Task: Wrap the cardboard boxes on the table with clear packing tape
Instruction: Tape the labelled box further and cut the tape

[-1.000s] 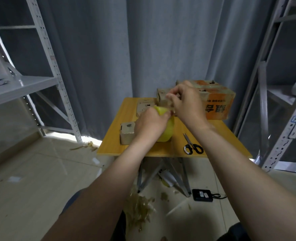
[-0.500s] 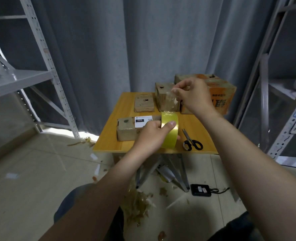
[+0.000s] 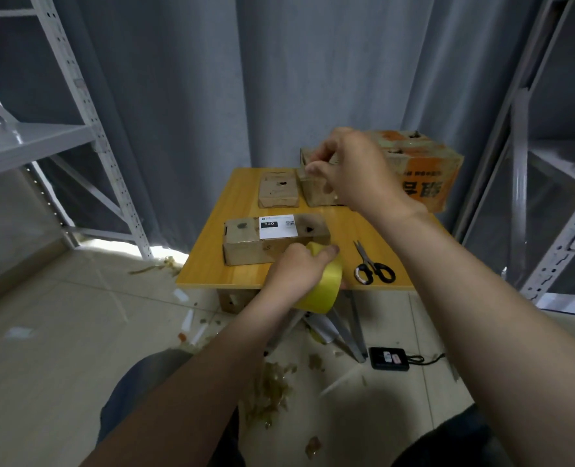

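While left hand point(image 3: 294, 273) grips tape roll point(image 3: 325, 284) and right hand point(image 3: 353, 173) pinches its end, scissors point(image 3: 373, 268) lie near labelled box point(image 3: 245, 246).

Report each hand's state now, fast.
Left hand: grips the yellow tape roll.
Right hand: fingers pinch the clear tape end, faintly visible.

The left hand point(image 3: 296, 269) grips the yellow tape roll point(image 3: 328, 286) at the table point(image 3: 232, 203) edge; the right hand point(image 3: 355, 170) pinches its clear strip point(image 3: 318, 183).
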{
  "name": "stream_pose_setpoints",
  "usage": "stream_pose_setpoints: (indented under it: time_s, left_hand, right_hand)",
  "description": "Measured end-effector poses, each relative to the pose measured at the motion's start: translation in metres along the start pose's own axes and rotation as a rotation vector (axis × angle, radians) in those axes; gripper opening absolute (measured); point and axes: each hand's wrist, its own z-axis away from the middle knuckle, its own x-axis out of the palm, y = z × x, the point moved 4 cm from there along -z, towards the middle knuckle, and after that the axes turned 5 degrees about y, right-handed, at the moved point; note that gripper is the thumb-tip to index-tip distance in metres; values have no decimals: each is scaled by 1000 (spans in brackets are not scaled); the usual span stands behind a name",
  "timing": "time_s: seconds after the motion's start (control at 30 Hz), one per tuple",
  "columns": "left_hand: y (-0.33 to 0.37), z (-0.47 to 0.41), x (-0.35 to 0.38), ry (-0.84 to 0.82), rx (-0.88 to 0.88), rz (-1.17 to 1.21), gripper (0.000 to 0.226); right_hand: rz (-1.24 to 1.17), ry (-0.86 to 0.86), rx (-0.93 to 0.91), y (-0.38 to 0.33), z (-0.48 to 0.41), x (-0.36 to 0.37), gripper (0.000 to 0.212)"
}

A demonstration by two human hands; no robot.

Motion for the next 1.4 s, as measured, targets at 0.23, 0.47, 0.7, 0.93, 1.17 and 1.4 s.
stream_pose_setpoints:
  time_s: [0.23,0.47,0.7,0.93,1.17,1.4]
  left_hand:
    - [4,24,8,-168,71,93,82]
    - [3,23,1,-119,-42,4,86]
    - [-4,46,-5,-304,-232,186,44]
    - [0,52,-7,-396,-301,392,45]
    - [-6,27,-9,-339,-327,337,49]
    - [-12,6,-13,-307,-381,383,39]
  right_hand:
    - [-48,18,64,5,-11,-9,7]
    - [-73,20,48,1,-5,-6,19]
    - [-341,17,196,25,-12,2,16]
    - [-305,-75,285,73,-34,54,8]
    - [-325,-212,322,114,-45,109,5]
    - [-325,-246,347,135,-49,145,12]
